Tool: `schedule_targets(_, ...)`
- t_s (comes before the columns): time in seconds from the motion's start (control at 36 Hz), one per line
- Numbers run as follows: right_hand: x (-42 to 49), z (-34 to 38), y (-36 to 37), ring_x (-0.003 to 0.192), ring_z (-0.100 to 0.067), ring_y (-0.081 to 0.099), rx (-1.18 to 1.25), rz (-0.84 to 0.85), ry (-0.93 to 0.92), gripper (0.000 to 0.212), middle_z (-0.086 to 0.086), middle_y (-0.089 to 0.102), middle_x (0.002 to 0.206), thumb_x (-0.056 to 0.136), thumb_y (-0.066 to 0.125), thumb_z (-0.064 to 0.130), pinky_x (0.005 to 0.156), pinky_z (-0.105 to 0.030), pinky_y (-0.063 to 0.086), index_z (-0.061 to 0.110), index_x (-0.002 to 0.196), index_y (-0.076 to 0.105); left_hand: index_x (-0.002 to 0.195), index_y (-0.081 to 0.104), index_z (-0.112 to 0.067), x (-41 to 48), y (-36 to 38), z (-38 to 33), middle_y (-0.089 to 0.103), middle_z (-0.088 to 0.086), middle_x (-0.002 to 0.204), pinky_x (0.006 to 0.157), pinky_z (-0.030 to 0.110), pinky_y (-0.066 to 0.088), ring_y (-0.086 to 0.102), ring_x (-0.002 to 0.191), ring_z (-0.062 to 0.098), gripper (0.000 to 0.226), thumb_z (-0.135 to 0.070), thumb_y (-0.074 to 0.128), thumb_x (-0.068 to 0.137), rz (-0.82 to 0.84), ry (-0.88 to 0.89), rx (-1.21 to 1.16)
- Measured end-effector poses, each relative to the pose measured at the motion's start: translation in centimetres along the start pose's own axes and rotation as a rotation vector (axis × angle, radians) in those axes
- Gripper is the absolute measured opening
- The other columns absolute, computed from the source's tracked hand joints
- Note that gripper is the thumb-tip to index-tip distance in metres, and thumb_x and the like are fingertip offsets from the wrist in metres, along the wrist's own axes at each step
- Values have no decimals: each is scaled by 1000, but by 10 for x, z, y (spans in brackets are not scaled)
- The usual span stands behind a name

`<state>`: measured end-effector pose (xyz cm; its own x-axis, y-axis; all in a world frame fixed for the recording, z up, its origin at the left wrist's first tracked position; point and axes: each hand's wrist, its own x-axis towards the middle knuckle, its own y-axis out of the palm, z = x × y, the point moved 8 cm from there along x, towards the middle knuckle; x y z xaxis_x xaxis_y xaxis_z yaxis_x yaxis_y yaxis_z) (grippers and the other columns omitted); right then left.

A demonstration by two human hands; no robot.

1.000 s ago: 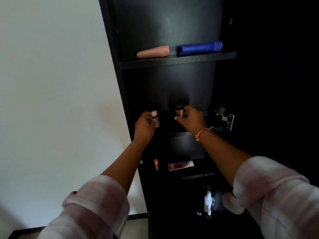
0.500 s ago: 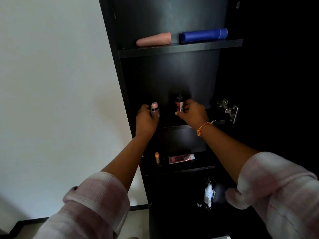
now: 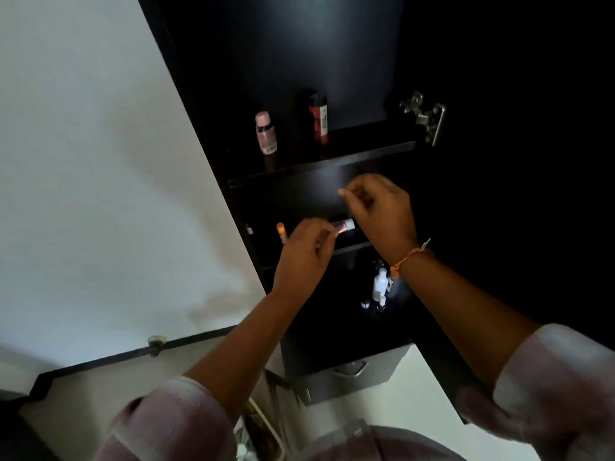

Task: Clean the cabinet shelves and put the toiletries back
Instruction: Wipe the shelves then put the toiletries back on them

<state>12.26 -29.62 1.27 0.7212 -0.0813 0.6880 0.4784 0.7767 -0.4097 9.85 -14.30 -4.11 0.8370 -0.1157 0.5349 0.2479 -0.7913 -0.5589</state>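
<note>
A small pink plastic bottle [image 3: 265,133] stands upright on the smooth black shelf [image 3: 366,146]. The left hand [image 3: 304,257] and right hand [image 3: 382,214] curl loosely, empty.

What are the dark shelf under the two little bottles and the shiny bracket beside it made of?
Shelf: probably laminated board, dark satin finish; soft sheen, flat square edge. Hinge: likely bare metal, silvery with bright glints.

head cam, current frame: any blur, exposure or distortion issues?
Head view: left hand and right hand both smeared by motion blur; cabinet interior underexposed, right side nearly black; pink bottle and red bottle on the shelf read sharp; white wall bright, soft shadows, no glare; wide-angle lens tilts the cabinet edge.
</note>
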Motion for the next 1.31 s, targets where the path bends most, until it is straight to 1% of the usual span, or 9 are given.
schedule_targets(0.17, -105, -74, 16, 64, -14, 65, -162, 175, 257, 20, 0, 69, 71, 93, 61, 34, 62, -26, 52, 18, 83, 67, 87, 64, -18, -69, 72, 48, 68, -7, 78, 76, 29, 54, 65, 73, 6, 11, -24, 60, 94, 252, -229, -46)
schedule_targets(0.31, -191, -139, 31, 71, -28, 67, -369, 434, 454, 23, -9, 70, 80, 99, 47, 22, 65, -34, 55, 12, 108, 65, 101, 68, -12, -121, 127, 88, 74, 3, 90, 79, 35, 57, 71, 81, 11, 16, -16, 53, 97, 447, -471, -109)
schedule_targets(0.36, -218, -161, 39, 81, -35, 68, -475, 578, 511, 25, -15, 70, 91, 93, 48, 13, 70, -37, 54, 10, 114, 63, 110, 67, -12, -133, 143, 95, 74, 4, 98, 86, 27, 54, 70, 91, 14, 21, -13, 51, 97, 501, -489, -67)
schedule_targets(0.42, -239, -175, 40, 91, -37, 66, -474, 633, 586, 30, -16, 70, 99, 91, 44, 20, 78, -39, 54, 12, 113, 63, 117, 65, -10, -140, 156, 101, 72, 6, 106, 84, 15, 47, 68, 99, 15, 26, -7, 51, 94, 526, -520, -51)
schedule_targets(0.5, -259, -189, 41, 108, -38, 61, -445, 683, 687, 39, -16, 66, 118, 92, 45, 31, 89, -38, 48, 12, 123, 60, 118, 62, -6, -143, 176, 110, 69, 10, 112, 82, 14, 44, 67, 99, 18, 28, -5, 54, 92, 549, -574, -70)
schedule_targets(0.58, -271, -205, 43, 116, -37, 57, -436, 726, 779, 43, -16, 61, 128, 92, 57, 26, 95, -37, 46, 11, 133, 53, 119, 60, -6, -138, 195, 122, 67, 9, 113, 83, 20, 46, 66, 98, 19, 28, -9, 60, 90, 555, -578, -46)
schedule_targets(0.81, -274, -232, 48, 125, -37, 50, -412, 739, 853, 50, -19, 54, 135, 94, 56, 26, 102, -41, 45, 8, 139, 45, 125, 59, -7, -106, 240, 149, 60, 13, 123, 97, 36, 47, 59, 113, 27, 40, -13, 68, 87, 582, -491, 83)
schedule_targets(1.11, -252, -261, 75, 118, -38, 56, -492, 702, 839, 51, -17, 54, 133, 90, 62, 24, 94, -42, 50, 11, 136, 45, 138, 52, -15, -84, 294, 173, 48, 12, 137, 102, 21, 35, 50, 125, 23, 48, -7, 61, 91, 675, -311, 184)
schedule_targets(1.31, -256, -279, 92, 114, -39, 58, -503, 702, 792, 55, -14, 53, 132, 89, 62, 25, 89, -42, 51, 16, 139, 41, 131, 57, -12, -92, 307, 192, 52, 14, 134, 100, 31, 40, 50, 122, 29, 40, -9, 58, 92, 704, -283, 218)
